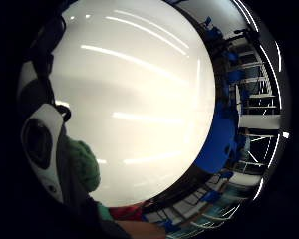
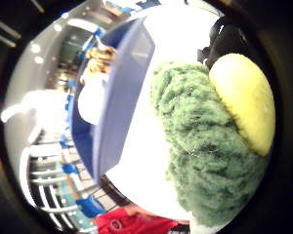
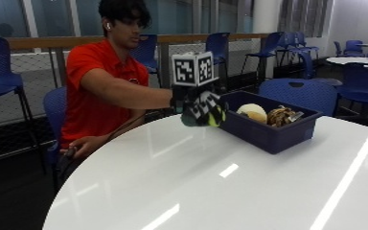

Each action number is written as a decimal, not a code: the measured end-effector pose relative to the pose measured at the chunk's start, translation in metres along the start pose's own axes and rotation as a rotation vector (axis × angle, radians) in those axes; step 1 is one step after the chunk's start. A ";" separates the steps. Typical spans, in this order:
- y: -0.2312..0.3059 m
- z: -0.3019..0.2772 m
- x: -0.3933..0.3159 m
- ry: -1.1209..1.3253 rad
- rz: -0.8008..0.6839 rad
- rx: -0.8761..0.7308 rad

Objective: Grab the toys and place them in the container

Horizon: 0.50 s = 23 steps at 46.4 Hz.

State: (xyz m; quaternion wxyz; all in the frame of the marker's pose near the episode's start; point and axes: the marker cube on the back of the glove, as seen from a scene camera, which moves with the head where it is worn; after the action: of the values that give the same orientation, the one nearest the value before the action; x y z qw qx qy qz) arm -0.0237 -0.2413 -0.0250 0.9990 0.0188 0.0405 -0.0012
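In the outside view my gloved right hand (image 3: 202, 107) grips a green plush toy (image 3: 189, 120) with a yellow part, held above the white round table (image 3: 235, 182). It hovers just beside the near end of the dark blue container (image 3: 270, 132). A cream toy (image 3: 251, 111) and a brown toy (image 3: 281, 116) lie inside the container. The thumb side palm view is largely filled by the green plush toy (image 2: 200, 161) and its yellow part (image 2: 246, 105), with the container (image 2: 119, 97) beside it. A bit of the green toy (image 1: 84, 164) also shows over the table (image 1: 134, 99).
The person sits at the table's far left edge, bare left hand (image 3: 85, 143) down by the lap. Blue chairs (image 3: 299, 93) stand behind the container and along the railing (image 3: 50, 43). Another table (image 3: 359, 61) stands at the far right.
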 end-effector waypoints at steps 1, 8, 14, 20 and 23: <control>-0.002 -0.010 -0.002 0.001 -0.004 0.013; -0.018 -0.068 -0.045 -0.027 -0.047 0.090; -0.032 -0.102 -0.108 -0.046 -0.124 0.149; -0.037 -0.120 -0.161 -0.084 -0.185 0.211; -0.035 -0.123 -0.186 -0.086 -0.238 0.212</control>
State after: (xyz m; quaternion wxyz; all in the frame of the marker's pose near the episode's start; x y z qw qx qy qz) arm -0.2197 -0.2712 -0.1336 0.9850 0.1193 -0.0006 -0.1245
